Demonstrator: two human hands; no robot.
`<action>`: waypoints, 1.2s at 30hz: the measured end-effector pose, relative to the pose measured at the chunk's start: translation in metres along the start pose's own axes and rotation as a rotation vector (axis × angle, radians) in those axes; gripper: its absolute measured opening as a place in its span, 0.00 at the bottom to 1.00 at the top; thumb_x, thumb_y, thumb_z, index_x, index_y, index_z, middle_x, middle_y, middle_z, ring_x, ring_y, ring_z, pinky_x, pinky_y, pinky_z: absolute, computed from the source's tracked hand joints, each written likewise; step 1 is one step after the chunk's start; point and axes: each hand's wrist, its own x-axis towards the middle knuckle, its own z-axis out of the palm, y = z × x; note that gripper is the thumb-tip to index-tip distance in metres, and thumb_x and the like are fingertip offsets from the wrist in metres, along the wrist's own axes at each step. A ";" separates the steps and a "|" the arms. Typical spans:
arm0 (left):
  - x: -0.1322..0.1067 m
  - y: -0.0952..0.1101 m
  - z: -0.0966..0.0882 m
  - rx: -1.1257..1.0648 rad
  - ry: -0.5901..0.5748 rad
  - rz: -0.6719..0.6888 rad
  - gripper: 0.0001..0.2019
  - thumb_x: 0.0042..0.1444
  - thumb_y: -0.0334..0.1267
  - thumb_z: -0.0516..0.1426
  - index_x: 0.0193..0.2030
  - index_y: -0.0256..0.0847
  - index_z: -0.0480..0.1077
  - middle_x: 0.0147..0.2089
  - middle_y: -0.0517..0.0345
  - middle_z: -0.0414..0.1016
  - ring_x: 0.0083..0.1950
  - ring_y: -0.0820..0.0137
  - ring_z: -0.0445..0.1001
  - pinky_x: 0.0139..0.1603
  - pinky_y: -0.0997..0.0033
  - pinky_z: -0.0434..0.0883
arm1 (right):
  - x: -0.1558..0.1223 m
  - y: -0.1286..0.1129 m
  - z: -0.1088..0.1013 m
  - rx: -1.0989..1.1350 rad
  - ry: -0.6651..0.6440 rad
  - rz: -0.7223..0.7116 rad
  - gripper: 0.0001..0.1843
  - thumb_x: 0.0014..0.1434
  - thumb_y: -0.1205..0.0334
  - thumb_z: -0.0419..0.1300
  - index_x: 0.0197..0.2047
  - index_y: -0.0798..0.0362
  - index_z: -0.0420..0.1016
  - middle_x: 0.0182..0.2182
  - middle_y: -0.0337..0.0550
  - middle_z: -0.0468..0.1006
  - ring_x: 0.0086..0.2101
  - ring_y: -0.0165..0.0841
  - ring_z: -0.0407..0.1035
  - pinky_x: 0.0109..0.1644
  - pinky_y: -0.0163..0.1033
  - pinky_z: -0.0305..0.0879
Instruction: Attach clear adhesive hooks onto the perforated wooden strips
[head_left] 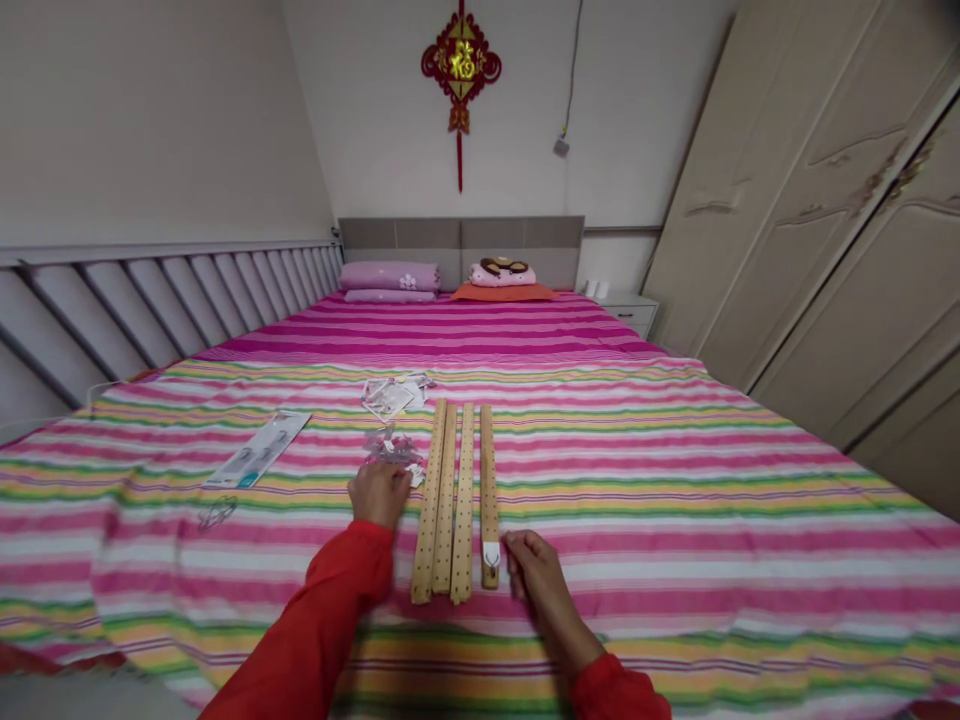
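Note:
Several long wooden strips [463,500] with rows of small holes lie side by side on the bed. Apart from them on the right is one more wooden strip [489,480], with a small white hook piece [491,555] at its near end. My left hand [379,494] is closed at the near edge of a clear plastic bag [392,445], beside small white pieces [417,476]; its fingertips are partly hidden. Just right of the separate strip, my right hand [535,562] has its fingers curled together. Whatever it pinches, if anything, is too small to name.
Behind the bag lies a pile of packets [396,394]. Off to the left are a flat blister package [259,450] and a tangle of thin wire [217,512]. A striped sheet [675,480] covers the bed, with a railing [172,300] along its left side.

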 end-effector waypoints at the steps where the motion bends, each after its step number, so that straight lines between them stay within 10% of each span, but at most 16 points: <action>1: 0.004 0.002 0.001 0.038 -0.013 -0.027 0.12 0.54 0.43 0.54 0.32 0.42 0.78 0.40 0.49 0.78 0.46 0.54 0.72 0.42 0.58 0.65 | 0.000 0.000 0.000 0.001 -0.002 0.000 0.22 0.46 0.42 0.64 0.22 0.52 0.64 0.11 0.28 0.64 0.07 0.21 0.52 0.10 0.29 0.45; 15: 0.014 -0.006 0.011 -0.008 -0.008 -0.173 0.13 0.51 0.46 0.53 0.25 0.43 0.74 0.35 0.51 0.77 0.41 0.57 0.72 0.37 0.63 0.62 | 0.004 0.004 -0.002 -0.016 -0.001 -0.002 0.21 0.46 0.43 0.64 0.23 0.53 0.64 0.11 0.27 0.64 0.07 0.21 0.52 0.10 0.28 0.45; 24: -0.003 -0.027 0.008 -0.697 -0.001 -0.225 0.16 0.45 0.52 0.53 0.20 0.42 0.68 0.21 0.60 0.73 0.27 0.68 0.70 0.28 0.71 0.63 | 0.003 0.003 -0.002 -0.036 -0.005 -0.006 0.19 0.46 0.45 0.63 0.23 0.53 0.65 0.11 0.27 0.64 0.07 0.20 0.52 0.11 0.28 0.45; 36: -0.052 -0.003 -0.015 -1.122 -0.108 -0.190 0.21 0.40 0.56 0.61 0.30 0.38 0.74 0.29 0.55 0.78 0.33 0.67 0.75 0.36 0.69 0.72 | -0.001 -0.004 -0.003 0.025 -0.010 -0.004 0.18 0.45 0.48 0.65 0.25 0.54 0.68 0.11 0.28 0.65 0.08 0.20 0.49 0.12 0.28 0.41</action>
